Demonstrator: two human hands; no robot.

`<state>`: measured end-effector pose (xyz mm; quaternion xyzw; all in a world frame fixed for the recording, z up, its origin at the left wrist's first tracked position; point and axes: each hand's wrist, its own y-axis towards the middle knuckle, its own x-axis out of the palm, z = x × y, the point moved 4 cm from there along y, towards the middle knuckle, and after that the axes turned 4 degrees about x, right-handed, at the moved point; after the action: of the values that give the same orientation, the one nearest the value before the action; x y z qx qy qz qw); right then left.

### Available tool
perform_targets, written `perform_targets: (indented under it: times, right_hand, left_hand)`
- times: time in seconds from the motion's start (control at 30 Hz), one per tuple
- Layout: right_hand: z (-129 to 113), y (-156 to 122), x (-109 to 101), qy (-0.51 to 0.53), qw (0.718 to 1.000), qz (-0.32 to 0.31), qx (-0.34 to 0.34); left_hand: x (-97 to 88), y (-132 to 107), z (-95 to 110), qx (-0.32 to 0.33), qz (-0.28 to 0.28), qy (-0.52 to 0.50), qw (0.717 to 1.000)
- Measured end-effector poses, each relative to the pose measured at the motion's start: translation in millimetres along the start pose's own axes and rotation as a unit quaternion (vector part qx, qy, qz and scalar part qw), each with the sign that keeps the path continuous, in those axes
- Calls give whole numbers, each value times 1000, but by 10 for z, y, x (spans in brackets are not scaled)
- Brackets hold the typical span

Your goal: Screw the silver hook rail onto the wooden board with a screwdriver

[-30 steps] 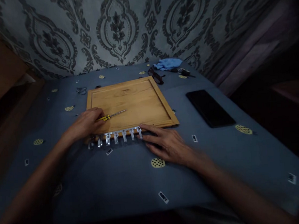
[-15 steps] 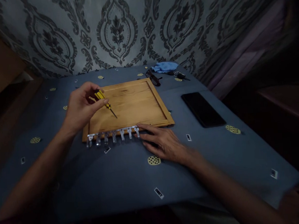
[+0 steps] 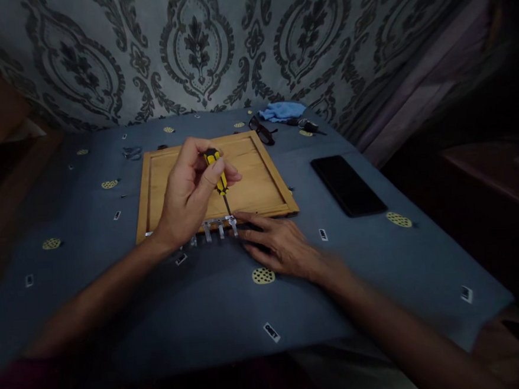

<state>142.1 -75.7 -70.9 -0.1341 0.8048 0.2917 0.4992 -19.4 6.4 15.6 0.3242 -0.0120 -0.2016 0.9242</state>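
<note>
My left hand [image 3: 182, 197] is closed around the yellow-and-black handle of a screwdriver [image 3: 221, 176]. The tool points down, its tip at the right end of a shiny hook rail [image 3: 219, 222]. That rail runs along the near edge of a framed wooden panel [image 3: 265, 185], which lies flat, and its hooks hang toward me. My left hand and wrist hide part of the rail's left side. At the rail's right end, my right hand [image 3: 285, 246] lies low with fingers stretched and spread, the fingertips touching the last hook. Whether a screw sits under the tip is too small to tell.
A black phone [image 3: 348, 186] lies right of the panel on the blue-grey tablecloth [image 3: 184, 324]. Behind the panel are sunglasses [image 3: 261, 131], a blue cloth [image 3: 283, 111] and what look like keys [image 3: 309, 125]. Small shiny pieces [image 3: 132, 152] lie at the back left. A patterned wall covering stands behind.
My left hand has moved right with the screwdriver, bringing its tip from above the panel down to the rail's right end. The screwdriver is now more upright. My right hand stays at the rail.
</note>
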Motion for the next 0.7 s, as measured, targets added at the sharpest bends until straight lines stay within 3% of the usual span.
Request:
perform_targets:
  times: [0.7]
  right_hand:
    - [-8, 3, -10, 11, 1000, -18, 9]
  left_hand:
    - [64, -62, -20, -5, -10, 7, 1000]
